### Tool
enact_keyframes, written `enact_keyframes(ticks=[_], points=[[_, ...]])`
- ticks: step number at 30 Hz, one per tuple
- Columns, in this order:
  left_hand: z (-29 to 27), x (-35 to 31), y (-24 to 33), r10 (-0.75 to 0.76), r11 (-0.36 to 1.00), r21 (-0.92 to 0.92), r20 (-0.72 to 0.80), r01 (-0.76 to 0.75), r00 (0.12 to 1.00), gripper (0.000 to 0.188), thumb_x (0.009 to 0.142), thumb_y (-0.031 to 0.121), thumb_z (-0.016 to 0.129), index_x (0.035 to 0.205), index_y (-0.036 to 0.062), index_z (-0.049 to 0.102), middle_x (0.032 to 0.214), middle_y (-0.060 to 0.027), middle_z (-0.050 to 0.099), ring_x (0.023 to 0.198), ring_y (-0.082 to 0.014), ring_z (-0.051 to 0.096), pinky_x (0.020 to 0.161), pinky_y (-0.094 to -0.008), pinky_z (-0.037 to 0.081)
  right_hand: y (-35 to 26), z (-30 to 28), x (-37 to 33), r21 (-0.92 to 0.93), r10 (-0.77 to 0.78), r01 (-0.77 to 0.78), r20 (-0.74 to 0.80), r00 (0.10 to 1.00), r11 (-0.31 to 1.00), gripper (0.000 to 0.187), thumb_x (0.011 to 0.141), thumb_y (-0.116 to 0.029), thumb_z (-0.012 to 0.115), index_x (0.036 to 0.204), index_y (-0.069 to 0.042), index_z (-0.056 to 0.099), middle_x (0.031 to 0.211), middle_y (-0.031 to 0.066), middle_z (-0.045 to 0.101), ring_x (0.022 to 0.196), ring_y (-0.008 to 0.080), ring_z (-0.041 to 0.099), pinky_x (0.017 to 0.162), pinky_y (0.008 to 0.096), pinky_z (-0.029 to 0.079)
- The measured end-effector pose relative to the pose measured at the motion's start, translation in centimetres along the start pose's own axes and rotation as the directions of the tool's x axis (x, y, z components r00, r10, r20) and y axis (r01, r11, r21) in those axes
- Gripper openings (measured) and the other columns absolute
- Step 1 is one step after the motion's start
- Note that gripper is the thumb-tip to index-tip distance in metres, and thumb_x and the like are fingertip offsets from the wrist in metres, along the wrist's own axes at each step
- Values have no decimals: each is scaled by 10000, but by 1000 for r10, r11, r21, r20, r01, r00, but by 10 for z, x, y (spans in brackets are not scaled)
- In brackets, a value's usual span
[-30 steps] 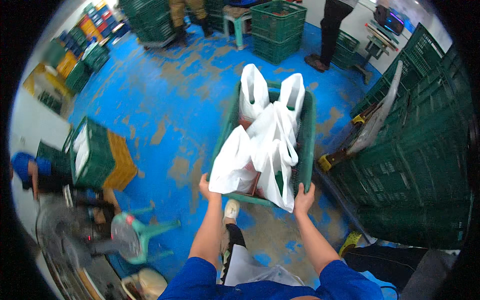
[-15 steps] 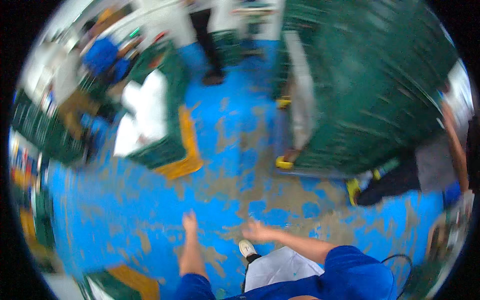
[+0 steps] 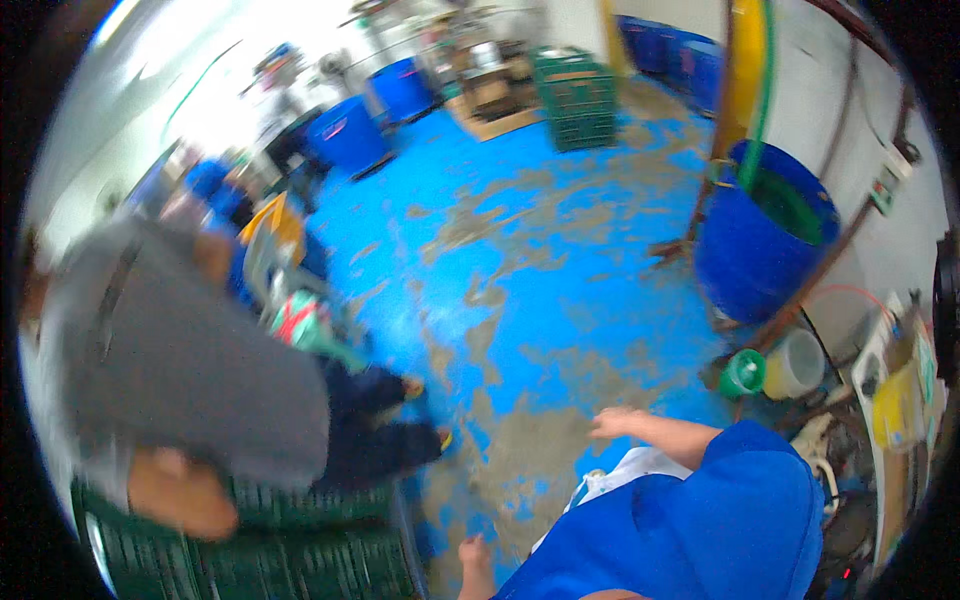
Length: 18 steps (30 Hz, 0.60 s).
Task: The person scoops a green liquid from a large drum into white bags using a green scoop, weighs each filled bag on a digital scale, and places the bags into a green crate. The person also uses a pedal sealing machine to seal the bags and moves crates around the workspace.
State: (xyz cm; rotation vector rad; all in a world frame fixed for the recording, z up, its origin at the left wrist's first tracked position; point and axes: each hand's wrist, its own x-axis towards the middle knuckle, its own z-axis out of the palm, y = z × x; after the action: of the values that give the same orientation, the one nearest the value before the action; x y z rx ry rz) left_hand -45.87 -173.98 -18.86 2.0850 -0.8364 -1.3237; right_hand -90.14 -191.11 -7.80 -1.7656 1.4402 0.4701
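My right hand (image 3: 617, 423) is held out in front of my body over the worn blue floor (image 3: 560, 300). Its fingers look loosely apart, a little blurred, and nothing shows in them. At the lower edge, my left hand (image 3: 477, 552) hangs low by a stack of green crates (image 3: 300, 560). Its fingers are smeared, so their pose is unclear; no object shows there. Neither hand touches anything that I can see. Close on my left, a person in a grey top (image 3: 200, 350) leans over the crates.
On the right stand a big blue barrel (image 3: 750, 250), a small green bucket (image 3: 743, 373), a whitish bucket (image 3: 795, 363) and a cluttered board (image 3: 880, 430). Farther off are a green crate stack (image 3: 575, 100) and blue barrels (image 3: 347, 137). More people are at the far left.
My view has swung to the right and onward: the large green crate stack is now low on my left, and barrels have come into view. Both hands stay without any visible object.
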Motion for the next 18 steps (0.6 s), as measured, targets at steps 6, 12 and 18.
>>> enact_keyframes(ticks=[6, 12, 18], points=[[54, 128, 152, -91, 974, 212, 72, 74, 993, 330, 788, 281, 620, 939, -11, 592, 760, -103, 612, 605, -186, 563, 501, -363, 436, 51, -40, 66, 356, -196, 215, -87, 977, 910, 524, 847, -493, 479, 1210, -117, 529, 1193, 161, 535, 1117, 337, 484, 953, 433, 372], [139, 288, 262, -202, 905, 401, 114, 141, 973, 313, 824, 297, 575, 953, 12, 585, 816, -107, 620, 672, -210, 579, 559, -371, 456, 217, -101, 166, 670, 253, -60, -194, 948, 740, 538, 839, -517, 482, 1172, -101, 556, 1144, 157, 568, 1016, 335, 550, 859, 427, 435], [273, 484, 524, 348, 510, 757, 253, -409, 903, 416, 807, 414, 524, 800, 8, 615, 792, -203, 622, 708, -367, 593, 611, -462, 460, 350, -93, 158, 490, 514, -505, 128, 848, 711, 497, 789, -483, 486, 902, -30, 656, 938, 195, 631, 857, 360, 596, 730, 457, 473]])
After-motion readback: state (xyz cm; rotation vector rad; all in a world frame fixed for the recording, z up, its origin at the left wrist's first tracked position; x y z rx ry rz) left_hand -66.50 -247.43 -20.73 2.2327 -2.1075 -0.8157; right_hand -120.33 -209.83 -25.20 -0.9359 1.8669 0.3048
